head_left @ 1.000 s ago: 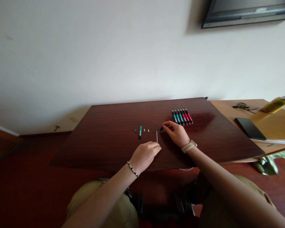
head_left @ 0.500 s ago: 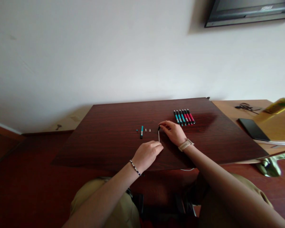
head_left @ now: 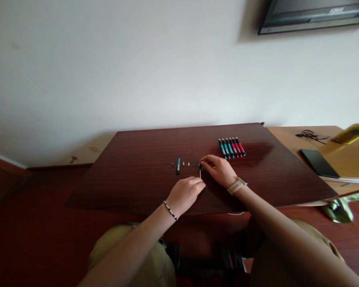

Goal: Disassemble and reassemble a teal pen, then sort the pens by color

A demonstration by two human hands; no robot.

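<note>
My left hand (head_left: 187, 194) pinches the lower end of a thin white pen refill (head_left: 200, 174), which stands out beyond the fingertips. At its far end, my right hand (head_left: 220, 170) has closed its fingers on a black pen part (head_left: 200, 166) that sits around the refill. To the left lies a teal pen barrel (head_left: 178, 165) with a black end. Beside the barrel are a small white tip (head_left: 183, 164), another white tip (head_left: 188, 164) and a tiny teal piece (head_left: 172, 164). Fingertips of both hands are partly hidden.
Several teal and red pens (head_left: 231, 147) lie in a row on the dark wooden table (head_left: 143, 147), beyond my right hand. On a lighter desk at right are a black phone (head_left: 319, 163), a cable (head_left: 309, 134) and a yellow can (head_left: 351, 133). A wall stands behind.
My right hand has moved slightly towards me, and the black pen part has come down along the refill. Less of the white refill shows. My left hand stays in place.
</note>
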